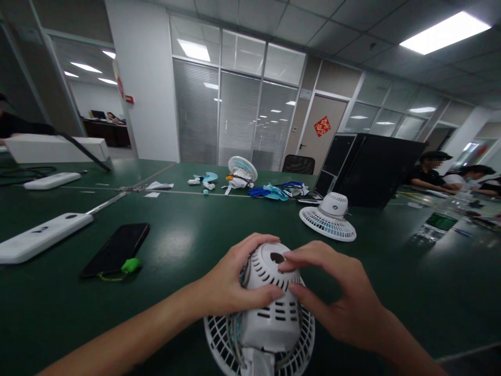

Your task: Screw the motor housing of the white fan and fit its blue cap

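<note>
- Green table (188, 230), large, fills most of the view; everything below lies on it.
- Black cabinet (366, 167) far right on the table, side panel open; contents not readable.
- White fan (270, 308) near bottom centre, lying face down on its round grille; the vented motor housing points up and away from the camera, long axis roughly vertical, tilted slightly back.
- Left hand (230, 284) wraps the housing's left side, thumb pressed across the front vents, grasping it.
- Right hand (344, 303) on the right side, fingertips resting on the housing top by the hole; loose touch, not clenched.
- Second fan (327, 216) face down, well apart, behind right.
- Third fan (241, 175) upright, far centre, blue parts beside it.
- White power strip (39, 237) left.
- Black phone (116, 249) with green tag, left of the hands.
</note>
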The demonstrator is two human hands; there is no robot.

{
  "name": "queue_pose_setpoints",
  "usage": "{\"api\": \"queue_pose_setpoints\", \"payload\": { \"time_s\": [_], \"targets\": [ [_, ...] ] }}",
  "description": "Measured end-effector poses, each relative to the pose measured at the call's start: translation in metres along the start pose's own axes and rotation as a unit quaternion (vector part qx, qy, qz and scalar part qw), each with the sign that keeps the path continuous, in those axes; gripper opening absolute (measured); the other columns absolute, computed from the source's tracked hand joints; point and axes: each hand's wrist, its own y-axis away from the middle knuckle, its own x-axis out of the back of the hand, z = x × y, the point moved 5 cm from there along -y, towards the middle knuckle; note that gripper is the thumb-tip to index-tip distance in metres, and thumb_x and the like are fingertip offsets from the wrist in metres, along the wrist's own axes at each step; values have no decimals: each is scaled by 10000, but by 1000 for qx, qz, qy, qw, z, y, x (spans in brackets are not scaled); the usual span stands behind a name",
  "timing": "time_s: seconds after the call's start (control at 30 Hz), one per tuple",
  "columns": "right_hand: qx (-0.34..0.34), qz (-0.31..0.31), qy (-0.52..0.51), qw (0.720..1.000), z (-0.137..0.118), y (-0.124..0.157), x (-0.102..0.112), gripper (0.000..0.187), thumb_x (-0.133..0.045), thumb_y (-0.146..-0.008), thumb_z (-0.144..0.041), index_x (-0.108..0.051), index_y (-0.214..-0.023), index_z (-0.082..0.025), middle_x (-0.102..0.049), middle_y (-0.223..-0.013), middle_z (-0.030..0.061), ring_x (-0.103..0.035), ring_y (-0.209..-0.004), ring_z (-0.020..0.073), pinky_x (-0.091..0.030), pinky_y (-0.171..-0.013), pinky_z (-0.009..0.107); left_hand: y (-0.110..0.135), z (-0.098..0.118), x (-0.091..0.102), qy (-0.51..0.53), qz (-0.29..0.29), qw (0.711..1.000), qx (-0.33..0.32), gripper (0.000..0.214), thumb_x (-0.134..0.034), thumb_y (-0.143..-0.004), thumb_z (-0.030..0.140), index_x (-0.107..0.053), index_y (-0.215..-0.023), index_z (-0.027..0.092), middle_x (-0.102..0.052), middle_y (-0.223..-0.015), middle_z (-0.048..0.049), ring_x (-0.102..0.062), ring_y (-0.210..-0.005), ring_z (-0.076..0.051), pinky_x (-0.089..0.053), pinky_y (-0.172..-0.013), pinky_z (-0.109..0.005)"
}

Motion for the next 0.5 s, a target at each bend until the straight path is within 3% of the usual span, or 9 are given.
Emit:
{"api": "queue_pose_setpoints", "payload": {
  "time_s": [0.13,0.23,0.37,0.5],
  "targets": [
    [88,7,118,989,-16,2,-3,172,-586,-884,-130,-614,-1049,-171,-759,-935,3,-700,-846,139,-432,-861,340,-1,3,0,-11,4,1000,3,609,-736,-749,305,-496,-1299,205,-586,-1301,-108,-559,-1215,-313,-433,-1064,-478],
    [116,9,174,978,-21,4,-7,175,-533,-900,-113,-625,-1043,-155,-767,-937,18,-705,-856,160,-407,-867,368,-1,5,0,-16,11,1000,-4,593,-733,-744,298,-504,-1282,201,-598,-1283,-106,-569,-1199,-308,-434,-1064,-474],
    [101,22,140,985,-11,9,-7,213,-577,-883,-180,-623,-1081,-117,-734,-1060,107,-683,-936,183,-489,-805,333,-1,6,0,-17,15,1000,-14,581,-729,-742,311,-505,-1269,214,-603,-1251,-96,-578,-1168,-297,-447,-1040,-470],
    [57,1,73,996,-3,11,-8,232,-613,-859,-192,-621,-1089,-168,-704,-1076,81,-660,-959,189,-524,-812,342,-1,5,0,-14,14,1000,-11,585,-734,-737,320,-507,-1265,210,-600,-1231,-97,-582,-1145,-294,-454,-1020,-469]
  ]
}}
